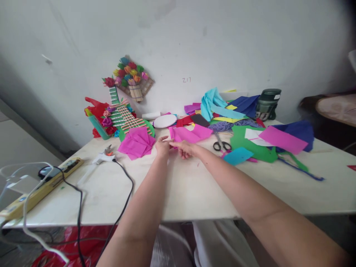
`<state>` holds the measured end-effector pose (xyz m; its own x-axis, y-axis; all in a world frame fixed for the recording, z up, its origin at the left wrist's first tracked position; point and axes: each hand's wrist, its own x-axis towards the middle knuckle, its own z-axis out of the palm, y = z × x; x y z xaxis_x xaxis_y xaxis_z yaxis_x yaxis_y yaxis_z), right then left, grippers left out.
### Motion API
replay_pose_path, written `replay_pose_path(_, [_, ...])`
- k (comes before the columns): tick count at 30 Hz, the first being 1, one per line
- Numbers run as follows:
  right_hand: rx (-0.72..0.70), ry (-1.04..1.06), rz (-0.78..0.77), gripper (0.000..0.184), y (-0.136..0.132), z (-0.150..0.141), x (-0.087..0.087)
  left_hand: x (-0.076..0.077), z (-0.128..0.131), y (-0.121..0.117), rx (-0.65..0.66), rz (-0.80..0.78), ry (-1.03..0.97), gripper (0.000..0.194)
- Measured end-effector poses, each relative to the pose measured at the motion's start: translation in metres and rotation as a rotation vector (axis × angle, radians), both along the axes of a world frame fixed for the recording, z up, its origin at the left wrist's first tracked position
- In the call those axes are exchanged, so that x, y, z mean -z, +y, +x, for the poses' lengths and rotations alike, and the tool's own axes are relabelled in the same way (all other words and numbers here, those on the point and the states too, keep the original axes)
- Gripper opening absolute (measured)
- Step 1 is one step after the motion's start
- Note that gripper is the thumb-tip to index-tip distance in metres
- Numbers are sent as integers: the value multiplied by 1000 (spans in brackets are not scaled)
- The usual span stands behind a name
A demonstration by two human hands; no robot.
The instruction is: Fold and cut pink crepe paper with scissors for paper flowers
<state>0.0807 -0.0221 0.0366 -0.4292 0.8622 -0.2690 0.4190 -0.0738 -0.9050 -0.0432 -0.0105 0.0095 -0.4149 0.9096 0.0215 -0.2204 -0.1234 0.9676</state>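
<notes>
Both my arms reach out over a white table (194, 185). My left hand (163, 147) and my right hand (185, 149) meet at the near edge of a pink paper sheet (189, 134), fingers pinched on it. A stack of folded pink paper squares (137, 142) lies just left of my left hand. Black-handled scissors (221, 144) lie to the right of my right hand.
A glue gun (104, 157) with a black cord and a yellow power strip (39, 189) sit at the left. Paper-flower crafts (119, 115) lean on the wall. Coloured paper sheets (250, 144), a white round lid (165, 121) and a dark jar (267, 104) crowd the far right.
</notes>
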Motion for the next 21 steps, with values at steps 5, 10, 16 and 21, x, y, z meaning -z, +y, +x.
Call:
replay_pose_path(5, [107, 83, -308, 69, 2, 7, -6, -4, -1, -2, 34, 46, -116, 36])
replay_pose_path(10, [108, 461, -435, 60, 5, 1, -1, -6, -2, -1, 34, 48, -223, 37])
replay_pose_path(16, [416, 810, -235, 18, 8, -21, 15, -6, 2, -2, 16, 17, -252, 37])
replay_pose_path(21, [527, 748, -135, 14, 3, -23, 16, -4, 8, -2, 54, 6, -248, 36])
